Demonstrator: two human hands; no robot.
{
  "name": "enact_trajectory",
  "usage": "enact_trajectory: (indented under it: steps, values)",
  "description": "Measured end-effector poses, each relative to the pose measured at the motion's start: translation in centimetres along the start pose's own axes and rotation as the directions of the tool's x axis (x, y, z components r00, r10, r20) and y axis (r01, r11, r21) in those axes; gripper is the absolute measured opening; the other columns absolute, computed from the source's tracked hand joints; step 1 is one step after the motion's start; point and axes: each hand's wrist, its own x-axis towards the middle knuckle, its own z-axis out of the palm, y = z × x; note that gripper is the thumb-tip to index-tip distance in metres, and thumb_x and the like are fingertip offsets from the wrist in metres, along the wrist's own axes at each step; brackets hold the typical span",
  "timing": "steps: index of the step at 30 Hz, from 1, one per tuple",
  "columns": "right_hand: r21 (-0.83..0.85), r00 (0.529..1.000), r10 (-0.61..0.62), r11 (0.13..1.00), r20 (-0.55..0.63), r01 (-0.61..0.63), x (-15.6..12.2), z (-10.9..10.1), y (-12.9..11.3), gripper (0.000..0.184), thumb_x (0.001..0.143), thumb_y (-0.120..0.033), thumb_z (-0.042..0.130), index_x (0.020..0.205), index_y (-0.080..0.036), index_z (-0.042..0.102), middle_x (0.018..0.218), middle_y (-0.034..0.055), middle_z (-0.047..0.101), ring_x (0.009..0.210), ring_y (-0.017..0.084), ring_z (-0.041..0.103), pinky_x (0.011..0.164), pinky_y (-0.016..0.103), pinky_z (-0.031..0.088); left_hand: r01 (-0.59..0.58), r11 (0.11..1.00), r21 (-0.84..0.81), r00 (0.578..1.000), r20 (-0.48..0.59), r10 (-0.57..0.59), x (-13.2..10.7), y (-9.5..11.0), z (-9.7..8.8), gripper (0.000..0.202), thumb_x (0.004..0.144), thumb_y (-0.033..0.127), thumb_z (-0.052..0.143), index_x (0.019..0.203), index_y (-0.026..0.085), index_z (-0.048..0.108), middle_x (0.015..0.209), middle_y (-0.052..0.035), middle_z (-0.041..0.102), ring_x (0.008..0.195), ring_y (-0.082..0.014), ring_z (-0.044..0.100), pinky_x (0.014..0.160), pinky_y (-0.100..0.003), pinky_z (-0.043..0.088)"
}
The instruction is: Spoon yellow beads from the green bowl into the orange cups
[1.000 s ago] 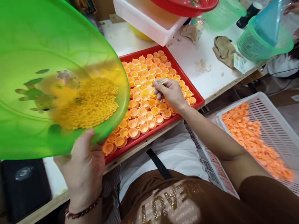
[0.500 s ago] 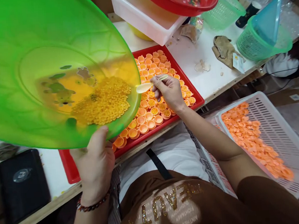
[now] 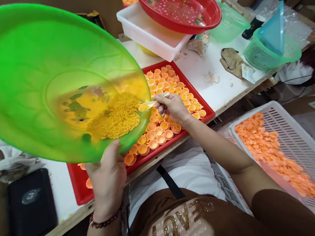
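Observation:
My left hand grips the near rim of a large green plastic basin, which is tilted. A heap of small yellow beads lies in its lower part. Between the fingers of my right hand is a pale spoon, its bowl over the basin's right edge with some yellow in it. Below both hands a red tray holds rows of small orange cups; several contain yellow beads. The basin hides the tray's left part.
A white perforated basket with orange pieces stands at the right. Behind the tray are a white tub and a red basin. Green baskets, a brown cloth and a black case lie about the table.
The spoon has moved from outside the basin's rim to over its edge, and yellow now shows in its bowl. The whole view has shifted slightly.

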Motion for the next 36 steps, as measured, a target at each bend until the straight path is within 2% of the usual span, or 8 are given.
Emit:
enact_trajectory:
  steps: [6,12,15,21,24,27,30,36]
  values:
    - [-0.221,0.970,-0.228,0.953,-0.082,0.206,1.3,-2.4,0.4,0.025,0.091,-0.042,0.075,0.087,-0.019,0.065,0.068,-0.0036,0.063,0.050,0.006,0.057,0.043,0.019,0.047,-0.036,0.999,-0.015,0.996,-0.080,0.034,0.9,0.9,-0.6,0.038,0.079,0.031,0.085,0.114,0.041,0.074,0.146,0.0001,0.062,0.150,-0.0364,0.044,0.108,-0.062,0.058]
    - [-0.521,0.856,-0.510,0.709,0.085,0.475,1.6,-3.0,1.9,0.018,0.099,-0.038,0.064,0.094,-0.022,0.070,0.087,0.0010,0.067,0.066,0.010,0.063,0.061,0.025,0.053,-0.029,0.998,-0.051,0.997,-0.072,0.026,1.0,1.2,0.3,0.044,0.078,0.017,0.079,0.117,0.036,0.074,0.152,0.0012,0.058,0.141,-0.0350,0.054,0.099,-0.052,0.065]
    - [-0.538,0.828,-0.555,0.674,0.082,0.506,0.8,-2.6,1.2,0.017,0.100,-0.039,0.063,0.097,-0.024,0.071,0.094,0.0026,0.068,0.072,0.011,0.064,0.065,0.027,0.054,-0.001,0.999,-0.047,0.996,-0.084,-0.003,1.0,0.9,0.7,0.045,0.077,0.018,0.080,0.118,0.034,0.074,0.147,0.0000,0.062,0.139,-0.0332,0.056,0.103,-0.052,0.062]
    - [-0.483,0.868,-0.489,0.743,0.081,0.463,-0.1,0.0,0.3,0.022,0.099,-0.043,0.064,0.094,-0.022,0.070,0.077,-0.0002,0.066,0.060,0.010,0.060,0.053,0.023,0.049,-0.002,0.999,-0.032,0.997,-0.080,0.000,0.6,0.2,1.8,0.047,0.080,0.028,0.083,0.124,0.030,0.070,0.144,-0.0045,0.064,0.140,-0.0319,0.055,0.121,-0.058,0.045]
    - [-0.418,0.930,-0.348,0.832,0.119,0.365,0.3,1.4,1.0,0.023,0.095,-0.038,0.068,0.082,-0.020,0.067,0.065,-0.0031,0.063,0.051,0.008,0.057,0.047,0.020,0.047,-0.014,1.000,0.025,0.998,-0.061,0.015,0.3,0.3,2.6,0.049,0.078,0.029,0.084,0.125,0.028,0.069,0.140,-0.0042,0.066,0.142,-0.0289,0.053,0.128,-0.054,0.035]
    - [-0.235,0.987,-0.140,0.959,0.082,0.155,0.7,2.1,1.5,0.025,0.092,-0.036,0.072,0.078,-0.017,0.063,0.059,-0.0049,0.062,0.043,0.007,0.056,0.040,0.018,0.047,-0.010,0.998,0.061,0.999,-0.040,0.012,0.2,0.5,3.3,0.051,0.077,0.032,0.086,0.123,0.023,0.069,0.137,-0.0068,0.067,0.140,-0.0292,0.055,0.125,-0.050,0.040]
    - [-0.045,0.999,-0.011,0.999,0.032,0.012,1.1,1.5,1.0,0.022,0.088,-0.032,0.077,0.081,-0.015,0.064,0.059,-0.0041,0.065,0.043,0.008,0.057,0.038,0.018,0.047,0.036,0.999,0.000,0.999,-0.038,-0.036,0.5,0.3,3.3,0.049,0.077,0.032,0.085,0.122,0.023,0.069,0.136,-0.0076,0.067,0.136,-0.0295,0.058,0.118,-0.047,0.050]
    - [0.037,0.997,-0.036,0.999,-0.071,0.038,2.2,-1.9,-0.7,0.019,0.091,-0.028,0.074,0.081,-0.015,0.066,0.060,-0.0043,0.064,0.044,0.005,0.054,0.040,0.016,0.046,0.066,0.997,-0.035,0.994,-0.088,-0.069,1.4,-0.2,2.0,0.044,0.080,0.033,0.082,0.121,0.025,0.070,0.139,-0.0078,0.066,0.130,-0.0355,0.063,0.101,-0.056,0.062]
